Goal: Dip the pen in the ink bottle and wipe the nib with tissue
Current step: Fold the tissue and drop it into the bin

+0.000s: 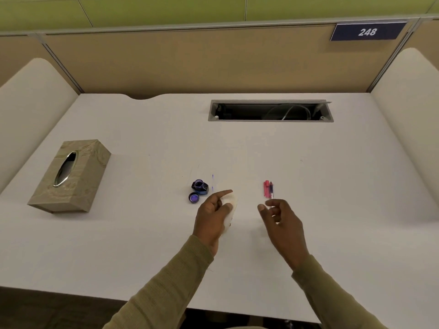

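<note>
A small dark blue ink bottle stands uncapped on the white desk, with its cap lying just in front of it. My left hand is to the right of the bottle, closed around a crumpled white tissue with the index finger stretched out. A pink pen with a dark tip part lies on the desk to the right. My right hand hovers just below the pen, fingers loosely curled and apart, holding nothing.
A beige wood-pattern tissue box sits at the left of the desk. A thin clear pen-like piece lies right of the bottle. A cable slot opens at the back. Padded side panels flank the desk.
</note>
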A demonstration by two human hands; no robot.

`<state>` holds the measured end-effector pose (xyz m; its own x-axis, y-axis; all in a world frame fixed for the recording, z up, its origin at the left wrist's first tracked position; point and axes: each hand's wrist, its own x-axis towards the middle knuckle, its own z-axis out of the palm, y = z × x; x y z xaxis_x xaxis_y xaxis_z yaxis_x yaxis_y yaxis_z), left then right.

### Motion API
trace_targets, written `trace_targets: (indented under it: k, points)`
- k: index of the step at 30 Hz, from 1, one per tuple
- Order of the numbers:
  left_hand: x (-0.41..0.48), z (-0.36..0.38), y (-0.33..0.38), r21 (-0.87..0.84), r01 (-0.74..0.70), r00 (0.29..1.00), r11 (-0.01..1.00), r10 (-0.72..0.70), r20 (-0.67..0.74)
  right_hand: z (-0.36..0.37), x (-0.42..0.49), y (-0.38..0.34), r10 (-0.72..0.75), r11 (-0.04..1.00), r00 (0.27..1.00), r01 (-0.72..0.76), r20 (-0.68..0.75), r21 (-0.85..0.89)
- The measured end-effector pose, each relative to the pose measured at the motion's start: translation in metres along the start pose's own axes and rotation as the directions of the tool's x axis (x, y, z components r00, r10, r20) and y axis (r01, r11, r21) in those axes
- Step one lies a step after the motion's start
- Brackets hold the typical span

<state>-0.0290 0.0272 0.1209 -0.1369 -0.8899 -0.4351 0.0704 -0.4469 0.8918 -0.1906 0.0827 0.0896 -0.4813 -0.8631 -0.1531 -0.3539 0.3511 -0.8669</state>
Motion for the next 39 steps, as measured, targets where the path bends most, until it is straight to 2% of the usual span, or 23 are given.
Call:
trace_targets:
  k: [3, 6, 11, 15, 19, 26, 28, 31, 33, 36, 39]
  points:
    - [-0.003, 0.001, -0.005, 0.145, -0.118, 0.993, 0.982, 0.117, 0.016, 0.004, -0.023, -0.021, 0.052, 0.977, 0.990, -0.078, 0.134, 0.198]
    - [-0.010, 0.001, -0.005, 0.289, -0.255, 0.965, 0.923, 0.225, 0.135, 0.009, -0.034, -0.037, 0.118, 0.921, 0.962, -0.198, 0.245, 0.337]
    - [-0.025, -0.007, 0.000, 0.368, -0.354, 0.924, 0.860, 0.262, 0.278, 0.009, -0.048, -0.047, 0.157, 0.819, 0.944, -0.289, 0.292, 0.495]
    - [-0.036, -0.025, -0.004, 0.449, -0.420, 0.902, 0.789, 0.311, 0.298, 0.014, -0.063, -0.049, 0.184, 0.798, 0.965, -0.259, 0.190, 0.544]
    - [-0.051, -0.043, -0.017, 0.555, -0.448, 0.885, 0.701, 0.434, 0.167, 0.025, -0.081, -0.053, 0.220, 0.796, 0.974, -0.209, 0.050, 0.568]
    - [-0.090, -0.079, -0.032, 0.537, -0.350, 0.936, 0.767, 0.312, 0.165, 0.057, -0.137, -0.059, 0.223, 0.826, 0.972, -0.150, -0.071, 0.544]
    - [-0.096, -0.088, -0.036, 0.570, -0.390, 0.916, 0.723, 0.368, 0.160, 0.063, -0.153, -0.060, 0.226, 0.837, 0.967, -0.132, -0.115, 0.531]
    - [-0.104, -0.099, -0.042, 0.622, -0.500, 0.841, 0.603, 0.509, 0.184, 0.068, -0.174, -0.059, 0.233, 0.850, 0.953, -0.101, -0.196, 0.517]
    - [-0.110, -0.101, -0.044, 0.603, -0.550, 0.815, 0.577, 0.527, 0.240, 0.069, -0.185, -0.057, 0.238, 0.856, 0.939, -0.083, -0.248, 0.510]
    - [-0.120, -0.098, -0.049, 0.545, -0.532, 0.847, 0.648, 0.411, 0.337, 0.068, -0.196, -0.054, 0.250, 0.839, 0.927, -0.062, -0.281, 0.541]
    - [-0.127, -0.091, -0.051, 0.498, -0.409, 0.901, 0.765, 0.252, 0.352, 0.064, -0.206, -0.050, 0.275, 0.791, 0.926, -0.066, -0.258, 0.608]
